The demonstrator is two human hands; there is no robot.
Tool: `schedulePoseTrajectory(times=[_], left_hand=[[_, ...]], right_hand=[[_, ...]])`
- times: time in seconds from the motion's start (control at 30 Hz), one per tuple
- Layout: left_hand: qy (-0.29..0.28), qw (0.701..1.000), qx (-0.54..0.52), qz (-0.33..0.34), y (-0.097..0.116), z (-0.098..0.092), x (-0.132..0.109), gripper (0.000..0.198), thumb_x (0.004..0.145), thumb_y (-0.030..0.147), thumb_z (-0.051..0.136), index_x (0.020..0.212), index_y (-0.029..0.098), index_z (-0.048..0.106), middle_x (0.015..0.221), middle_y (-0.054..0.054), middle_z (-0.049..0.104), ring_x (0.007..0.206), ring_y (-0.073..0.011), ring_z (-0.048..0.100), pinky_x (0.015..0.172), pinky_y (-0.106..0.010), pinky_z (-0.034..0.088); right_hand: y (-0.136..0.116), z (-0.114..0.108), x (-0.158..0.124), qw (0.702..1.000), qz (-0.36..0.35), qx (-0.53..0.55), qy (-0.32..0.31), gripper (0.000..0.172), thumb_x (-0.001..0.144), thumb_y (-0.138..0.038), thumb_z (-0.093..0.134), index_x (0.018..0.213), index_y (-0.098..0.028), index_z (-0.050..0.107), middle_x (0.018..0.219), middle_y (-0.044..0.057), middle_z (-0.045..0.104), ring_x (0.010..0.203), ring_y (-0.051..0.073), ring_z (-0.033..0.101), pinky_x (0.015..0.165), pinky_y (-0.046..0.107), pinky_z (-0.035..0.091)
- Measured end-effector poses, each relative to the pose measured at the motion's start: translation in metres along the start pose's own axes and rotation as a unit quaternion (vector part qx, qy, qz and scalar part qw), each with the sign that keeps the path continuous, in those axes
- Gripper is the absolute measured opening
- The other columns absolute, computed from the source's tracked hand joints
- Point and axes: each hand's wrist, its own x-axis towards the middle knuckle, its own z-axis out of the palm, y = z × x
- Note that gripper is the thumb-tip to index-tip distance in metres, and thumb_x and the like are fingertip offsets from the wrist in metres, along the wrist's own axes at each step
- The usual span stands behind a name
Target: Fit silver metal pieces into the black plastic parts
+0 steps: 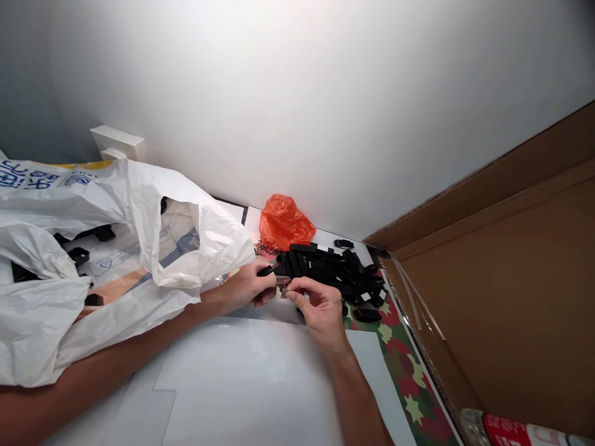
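Note:
My left hand is closed around a dark tool with a grey pointed tip, which looks like pliers. Close against that tip, my right hand pinches a tiny coppery metal piece between thumb and fingertips. Its exact shape is too small to make out. Just behind both hands lies a heap of black plastic parts, some bearing white labels. Beside the heap, a scatter of small coppery bits lies at the foot of a crumpled orange plastic bag.
A large white plastic bag with black parts inside spreads over the left side, above my left forearm. Cardboard walls off the right. A camouflage-patterned sheet covers the right edge; a red-labelled bottle lies at lower right.

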Motion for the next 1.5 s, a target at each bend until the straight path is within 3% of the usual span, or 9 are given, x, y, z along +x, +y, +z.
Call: schedulePoseTrajectory(times=[0.27, 0.63, 0.83, 0.93, 1.03, 1.33, 1.5], left_hand=[[0.004, 1.000, -0.028, -0.008, -0.005, 0.001, 0.003, 0.033, 0.086, 0.036, 0.066, 0.065, 0.020, 0.047, 0.051, 0.005, 0.044, 0.043, -0.0076, 0.037, 0.043, -0.023, 0.032], [0.027, 0.998, -0.050, -0.035, -0.003, 0.003, 0.004, 0.040, 0.083, 0.045, 0.076, 0.070, 0.021, 0.048, 0.050, 0.008, 0.039, 0.043, -0.0064, 0.033, 0.041, -0.022, 0.032], [0.038, 0.996, -0.066, -0.037, 0.000, 0.002, 0.004, 0.033, 0.086, 0.045, 0.072, 0.079, 0.020, 0.052, 0.054, 0.006, 0.045, 0.045, -0.0074, 0.039, 0.043, -0.022, 0.027], [0.033, 0.996, -0.082, -0.031, 0.002, -0.001, 0.002, 0.024, 0.088, 0.039, 0.067, 0.098, 0.018, 0.065, 0.055, 0.006, 0.046, 0.047, -0.0079, 0.037, 0.044, -0.021, 0.025], [0.017, 0.997, -0.070, -0.015, 0.003, -0.002, 0.002, 0.033, 0.088, 0.036, 0.065, 0.114, 0.016, 0.069, 0.055, 0.006, 0.044, 0.049, -0.0083, 0.035, 0.046, -0.022, 0.023], [-0.008, 0.997, -0.072, 0.000, 0.003, -0.002, 0.002, 0.025, 0.088, 0.028, 0.060, 0.108, 0.014, 0.067, 0.055, 0.007, 0.040, 0.050, -0.0081, 0.029, 0.047, -0.022, 0.021], [0.006, 0.998, -0.066, -0.018, 0.005, 0.000, 0.003, 0.018, 0.089, 0.034, 0.062, 0.084, 0.017, 0.058, 0.055, 0.006, 0.038, 0.048, -0.0073, 0.027, 0.045, -0.021, 0.017]], right_hand=[[-0.011, 0.006, -0.003, 0.990, -0.111, -0.080, 0.019, 0.019, 0.097, -0.024, 0.066, 0.084, -0.026, 0.079, 0.085, 0.004, 0.073, 0.078, 0.021, 0.066, 0.072, 0.034, 0.053], [-0.008, 0.008, -0.005, 0.971, -0.182, -0.132, 0.081, 0.021, 0.097, -0.019, 0.066, 0.088, -0.029, 0.083, 0.084, 0.004, 0.061, 0.071, 0.018, 0.059, 0.063, 0.032, 0.049], [-0.008, 0.006, -0.005, 0.978, -0.141, -0.124, 0.094, 0.018, 0.097, -0.022, 0.067, 0.088, -0.027, 0.081, 0.087, 0.004, 0.060, 0.074, 0.019, 0.059, 0.065, 0.033, 0.050], [-0.006, 0.004, -0.003, 0.980, -0.124, -0.116, 0.108, 0.015, 0.096, -0.022, 0.068, 0.088, -0.026, 0.080, 0.088, 0.004, 0.060, 0.075, 0.019, 0.059, 0.066, 0.033, 0.050], [-0.005, 0.003, -0.002, 0.980, -0.123, -0.106, 0.111, 0.013, 0.095, -0.021, 0.069, 0.089, -0.025, 0.080, 0.088, 0.003, 0.060, 0.074, 0.018, 0.059, 0.065, 0.032, 0.050], [-0.002, 0.003, -0.001, 0.981, -0.124, -0.092, 0.120, 0.013, 0.094, -0.019, 0.070, 0.088, -0.025, 0.079, 0.088, 0.003, 0.060, 0.076, 0.017, 0.059, 0.061, 0.029, 0.049], [-0.003, 0.003, -0.001, 0.980, -0.132, -0.089, 0.122, 0.014, 0.094, -0.018, 0.069, 0.087, -0.025, 0.079, 0.087, 0.002, 0.060, 0.075, 0.017, 0.060, 0.060, 0.028, 0.049]])
